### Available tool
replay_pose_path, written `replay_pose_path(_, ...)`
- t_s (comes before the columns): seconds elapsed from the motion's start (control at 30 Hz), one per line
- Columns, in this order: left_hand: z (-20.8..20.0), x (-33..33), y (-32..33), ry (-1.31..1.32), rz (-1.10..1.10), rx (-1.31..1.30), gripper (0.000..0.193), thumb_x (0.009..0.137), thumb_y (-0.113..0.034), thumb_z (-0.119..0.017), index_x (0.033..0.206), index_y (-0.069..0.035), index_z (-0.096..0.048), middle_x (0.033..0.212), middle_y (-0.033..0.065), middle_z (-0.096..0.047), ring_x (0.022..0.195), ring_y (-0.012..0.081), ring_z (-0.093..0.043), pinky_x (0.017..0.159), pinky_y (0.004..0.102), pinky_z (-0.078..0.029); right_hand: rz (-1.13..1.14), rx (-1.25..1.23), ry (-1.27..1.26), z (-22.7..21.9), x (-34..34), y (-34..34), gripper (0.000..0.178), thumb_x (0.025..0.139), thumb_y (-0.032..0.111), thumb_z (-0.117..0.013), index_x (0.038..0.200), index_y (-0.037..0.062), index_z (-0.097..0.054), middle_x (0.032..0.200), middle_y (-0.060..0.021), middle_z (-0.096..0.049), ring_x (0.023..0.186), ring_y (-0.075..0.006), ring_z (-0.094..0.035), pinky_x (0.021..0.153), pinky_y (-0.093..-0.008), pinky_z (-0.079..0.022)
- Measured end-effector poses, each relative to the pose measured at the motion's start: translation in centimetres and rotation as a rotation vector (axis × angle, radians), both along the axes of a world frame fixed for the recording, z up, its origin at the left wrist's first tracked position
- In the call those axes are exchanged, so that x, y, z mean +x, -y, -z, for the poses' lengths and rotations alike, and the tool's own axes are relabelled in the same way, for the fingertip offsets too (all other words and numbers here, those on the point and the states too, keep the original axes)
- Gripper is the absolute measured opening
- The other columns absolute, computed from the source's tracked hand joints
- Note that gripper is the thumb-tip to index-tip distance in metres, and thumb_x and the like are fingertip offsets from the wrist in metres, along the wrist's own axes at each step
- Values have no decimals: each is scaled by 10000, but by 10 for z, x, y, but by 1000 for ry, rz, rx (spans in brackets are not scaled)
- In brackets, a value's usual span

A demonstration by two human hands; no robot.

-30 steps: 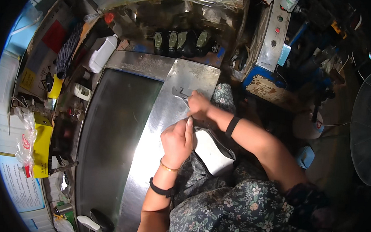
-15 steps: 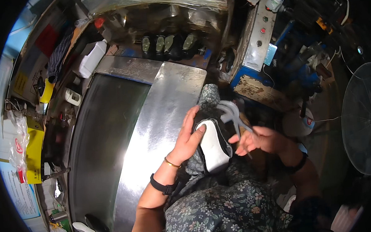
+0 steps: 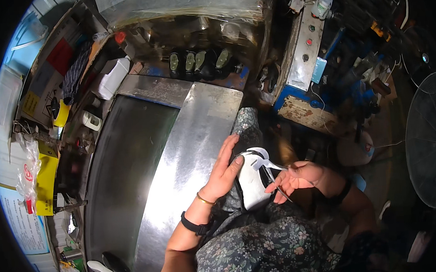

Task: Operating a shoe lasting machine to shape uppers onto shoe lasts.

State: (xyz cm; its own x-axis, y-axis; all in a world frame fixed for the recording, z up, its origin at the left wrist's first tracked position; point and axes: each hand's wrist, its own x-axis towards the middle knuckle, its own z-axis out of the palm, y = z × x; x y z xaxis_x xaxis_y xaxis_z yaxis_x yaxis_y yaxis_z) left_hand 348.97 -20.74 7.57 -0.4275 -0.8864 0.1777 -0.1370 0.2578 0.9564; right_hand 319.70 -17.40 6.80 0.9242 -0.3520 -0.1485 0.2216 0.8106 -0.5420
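Observation:
A dark shoe upper with a white insole facing up rests on my lap, on the floral apron. My left hand is closed on its left side, with the thumb on the white insole near the far end. In my right hand is a pair of metal pincers, its fingers around the spread handles. The curved jaws lie at the far end of the shoe, over the rim. Whether they grip the upper cannot be made out.
A shiny metal plate lies left of me beside a dark conveyor belt. Several dark shoes stand at the far end; others with white insoles lie near left. A fan and control box stand right.
The pincers have moved left and nearer to me, from beside the shoe onto its far end. My right hand has shifted slightly nearer to me. My left hand still holds the shoe.

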Motion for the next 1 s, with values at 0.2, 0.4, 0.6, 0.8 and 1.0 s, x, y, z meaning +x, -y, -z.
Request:
replay_pose_path(0.2, 4, 1, 6, 1, 31, 9, 540, 997, -230, -511, 1460, -4, -350, 1535, 211, -307, 1458, 340, -241, 1179, 388, -198, 26, 144, 114, 0, 13, 23, 513, 1041, 449, -357, 1115, -17, -559, 1155, -210, -554, 906, -281, -616, 798, -400, -513)
replay_pose_path(0.4, 4, 6, 9, -37, 37, 77, 526, 1001, -208, -503, 1461, -4, -347, 1545, 214, -285, 1462, 337, -231, 1179, 388, -194, -193, -358, -321, -15, 6, 53, 457, 1067, 363, -343, 962, -12, -582, 1018, -167, -599, 740, -211, -613, 676, -328, -530)
replay_pose_path(0.6, 8, 4, 12, -33, 7, 27, 492, 1011, -203, -480, 1442, 4, -365, 1527, 226, -308, 1449, 351, -257, 1172, 396, -214, -81, 14, -107, 0, -4, 26, 579, 1053, 424, -322, 1254, -86, -510, 1443, -299, -413, 1205, -431, -557, 1012, -504, -465)
replay_pose_path(0.8, 11, 4, 11, 9, -19, -8, 480, 1009, -202, -480, 1427, 10, -378, 1505, 240, -335, 1431, 374, -287, 1164, 402, -232, -42, 89, -116, -13, 14, 29, 702, 1031, 531, -273, 1218, -99, -521, 1317, -271, -527, 1036, -354, -632, 923, -460, -505)
replay_pose_path(1.0, 1, 5, 11, -4, 40, 29, 496, 992, -180, -509, 1431, 9, -376, 1528, 219, -302, 1445, 358, -257, 1169, 406, -212, -19, -121, -488, -31, 20, 17, 313, 1052, 304, -442, 873, 58, -515, 752, -3, -517, 610, -76, -456, 579, -253, -413)
